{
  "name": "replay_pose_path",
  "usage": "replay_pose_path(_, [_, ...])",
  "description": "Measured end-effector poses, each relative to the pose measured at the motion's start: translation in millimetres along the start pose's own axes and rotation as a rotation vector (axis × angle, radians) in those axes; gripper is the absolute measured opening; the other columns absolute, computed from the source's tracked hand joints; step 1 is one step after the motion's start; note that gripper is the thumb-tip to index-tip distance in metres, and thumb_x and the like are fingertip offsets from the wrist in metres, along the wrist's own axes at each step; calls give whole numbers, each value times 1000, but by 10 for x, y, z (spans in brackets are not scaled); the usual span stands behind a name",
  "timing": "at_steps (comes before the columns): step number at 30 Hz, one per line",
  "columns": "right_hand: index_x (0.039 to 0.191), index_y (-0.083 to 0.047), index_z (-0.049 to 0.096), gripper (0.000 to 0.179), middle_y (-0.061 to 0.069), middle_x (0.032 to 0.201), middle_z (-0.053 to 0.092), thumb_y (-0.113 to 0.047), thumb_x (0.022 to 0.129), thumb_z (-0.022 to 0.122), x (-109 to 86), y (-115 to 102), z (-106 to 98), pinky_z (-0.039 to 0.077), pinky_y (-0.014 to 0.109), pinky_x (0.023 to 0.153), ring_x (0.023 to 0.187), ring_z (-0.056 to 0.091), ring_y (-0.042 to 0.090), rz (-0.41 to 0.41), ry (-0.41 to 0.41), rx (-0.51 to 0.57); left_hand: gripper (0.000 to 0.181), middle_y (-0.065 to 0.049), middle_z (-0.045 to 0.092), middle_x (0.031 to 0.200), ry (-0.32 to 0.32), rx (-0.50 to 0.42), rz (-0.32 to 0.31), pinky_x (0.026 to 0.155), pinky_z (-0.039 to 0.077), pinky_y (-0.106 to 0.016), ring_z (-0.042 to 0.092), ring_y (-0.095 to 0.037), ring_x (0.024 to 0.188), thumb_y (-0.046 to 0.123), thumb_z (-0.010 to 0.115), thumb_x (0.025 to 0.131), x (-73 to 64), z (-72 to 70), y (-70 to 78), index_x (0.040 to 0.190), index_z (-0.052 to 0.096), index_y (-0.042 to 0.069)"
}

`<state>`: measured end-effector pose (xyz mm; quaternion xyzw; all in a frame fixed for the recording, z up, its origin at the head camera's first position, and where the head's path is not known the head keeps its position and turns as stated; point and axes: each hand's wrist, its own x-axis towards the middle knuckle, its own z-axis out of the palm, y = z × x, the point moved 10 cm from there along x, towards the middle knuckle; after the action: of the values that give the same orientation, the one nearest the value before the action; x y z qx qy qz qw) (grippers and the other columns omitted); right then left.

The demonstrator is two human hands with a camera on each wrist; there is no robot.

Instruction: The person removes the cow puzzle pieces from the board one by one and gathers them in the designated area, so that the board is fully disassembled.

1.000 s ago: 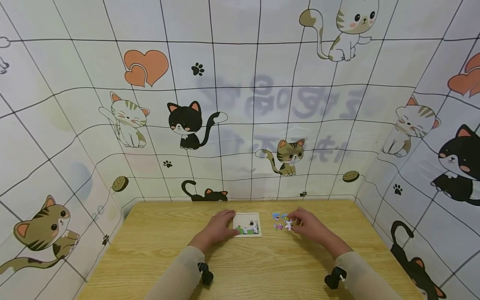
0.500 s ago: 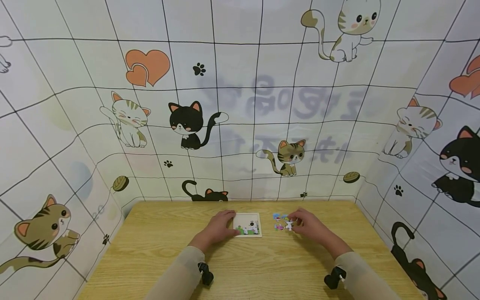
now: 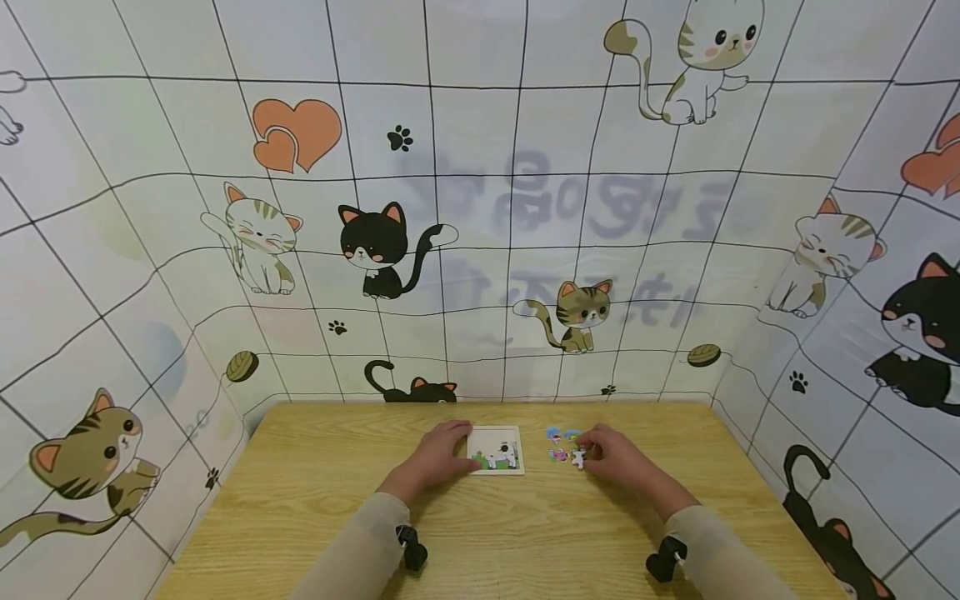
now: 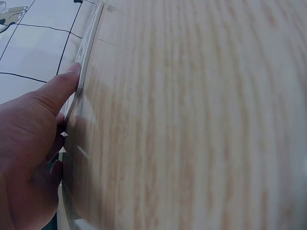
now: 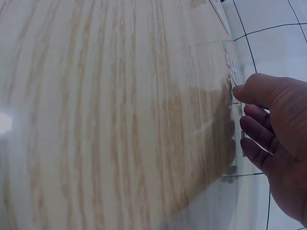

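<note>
A shallow puzzle tray (image 3: 492, 435) with a pale frame lies in the middle of the table in the head view. Its lower part carries a partly filled picture in green, white and black. My left hand (image 3: 432, 458) holds the tray's left side, thumb by the near corner and fingers by the far one. To the right of the tray lie several small colourful puzzle pieces (image 3: 557, 454). My right hand (image 3: 613, 457) pinches a white puzzle piece (image 3: 577, 458) at its right edge. In the right wrist view the thumb (image 5: 252, 90) is low over the tabletop, with the index finger mostly hidden.
The wooden table (image 3: 480, 542) reaches back to a white cloth wall (image 3: 480, 208) with grid lines and printed cats. Cloth also hangs on both sides. A black wrist camera (image 3: 411, 547) is strapped to each sleeve.
My right hand has shifted slightly toward me, and the white puzzle piece has moved a little the same way. The left hand and the tray have stayed in place.
</note>
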<state>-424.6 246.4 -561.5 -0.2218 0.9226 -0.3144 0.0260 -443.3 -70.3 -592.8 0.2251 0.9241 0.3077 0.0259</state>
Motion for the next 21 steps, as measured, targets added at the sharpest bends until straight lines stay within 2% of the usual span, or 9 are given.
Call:
replay_pose_path(11, [135, 4, 72, 34, 7, 111, 62, 0, 101, 74, 12, 33, 11, 53, 39, 82, 94, 56, 19, 25, -29, 41, 82, -15, 47, 170, -26, 31, -3, 128, 30, -67, 36, -43, 160, 47, 83, 99, -13, -29, 67, 162, 54, 3])
replay_pose_path(21, [131, 6, 71, 32, 8, 109, 62, 1, 100, 74, 14, 9, 10, 52, 40, 80, 92, 54, 19, -15, -37, 27, 80, -17, 49, 169, -27, 52, 16, 125, 33, -69, 39, -46, 158, 44, 83, 100, -36, -68, 140, 161, 54, 1])
